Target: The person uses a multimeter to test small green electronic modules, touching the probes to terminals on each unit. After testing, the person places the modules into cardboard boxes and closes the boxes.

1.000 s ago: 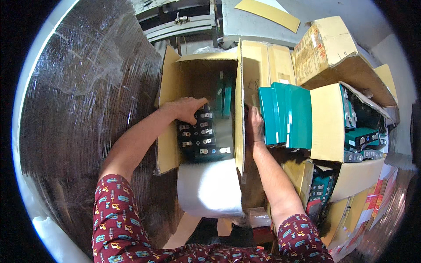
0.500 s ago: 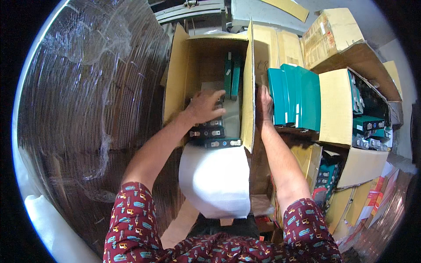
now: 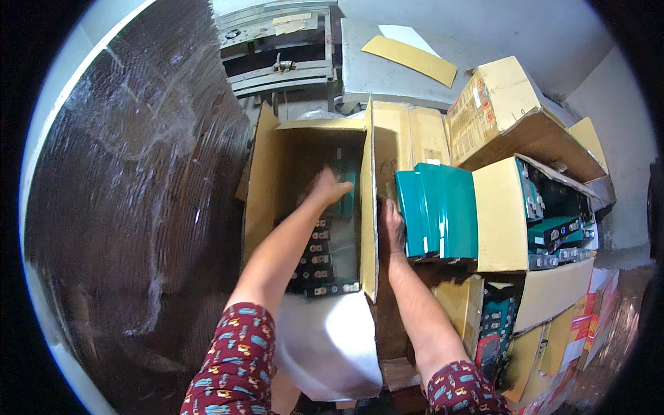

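Observation:
My left hand (image 3: 330,187) reaches into the open cardboard box (image 3: 257,194). Its thumb sticks out to the right, apart from the blurred fingers. Right beside it, teal prismatic battery cells (image 3: 348,181) stand upright at the box's right wall; contact cannot be made out. Nearer to me, a row of dark-topped cells (image 3: 319,260) with metal terminals lies in the same box. Outside the box, my right hand (image 3: 392,225) is between its right wall and the leftmost of several teal battery cells (image 3: 430,211) standing side by side. That hand's fingers are mostly hidden.
A white sheet (image 3: 325,346) hangs over the box's near side. At right are another open carton (image 3: 501,214) with cells, a lower box of cells (image 3: 496,318) and a tilted carton (image 3: 498,104). A plastic-wrapped stack (image 3: 124,207) rises at left; a grey cabinet (image 3: 353,62) stands behind.
My left hand has moved deeper into the box, toward the upright teal cells at the far end. My right hand stays beside the box. The whole view has shifted, showing more of the background.

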A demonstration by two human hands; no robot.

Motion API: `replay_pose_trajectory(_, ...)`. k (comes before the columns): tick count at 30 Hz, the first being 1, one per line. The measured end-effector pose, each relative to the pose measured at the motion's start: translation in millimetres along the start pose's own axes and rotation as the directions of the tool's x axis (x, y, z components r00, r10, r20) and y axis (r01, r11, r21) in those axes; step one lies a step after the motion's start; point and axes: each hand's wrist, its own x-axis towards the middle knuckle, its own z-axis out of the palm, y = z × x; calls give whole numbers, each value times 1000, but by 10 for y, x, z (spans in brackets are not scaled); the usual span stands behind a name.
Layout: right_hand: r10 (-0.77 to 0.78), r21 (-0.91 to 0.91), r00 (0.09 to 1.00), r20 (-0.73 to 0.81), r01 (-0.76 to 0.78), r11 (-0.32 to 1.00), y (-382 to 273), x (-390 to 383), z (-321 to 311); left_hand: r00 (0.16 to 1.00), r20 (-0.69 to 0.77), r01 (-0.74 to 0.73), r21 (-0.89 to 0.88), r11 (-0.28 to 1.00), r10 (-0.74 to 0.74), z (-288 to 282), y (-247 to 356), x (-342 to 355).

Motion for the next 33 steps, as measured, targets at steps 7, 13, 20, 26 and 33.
replay_pose_trajectory(7,-14,51,998,54,12,999,-214,22,-129,978,-183,62,-226,972,-105,908,-335,906)
replay_pose_trajectory(13,59,-28,996,69,-57,998,-11,-76,-91,972,-42,226,-123,966,-233,1139,-212,1164)
replay_pose_trajectory(20,59,90,985,161,-74,993,-363,51,-58,975,26,222,-200,954,-221,623,-770,1135)
replay_pose_trajectory(26,119,154,992,36,-124,980,242,-140,-201,995,30,103,-251,963,-98,950,63,914)
replay_pose_trajectory(33,178,617,980,87,-193,763,-325,140,-430,951,-25,302,-129,944,-308,750,-599,1155)
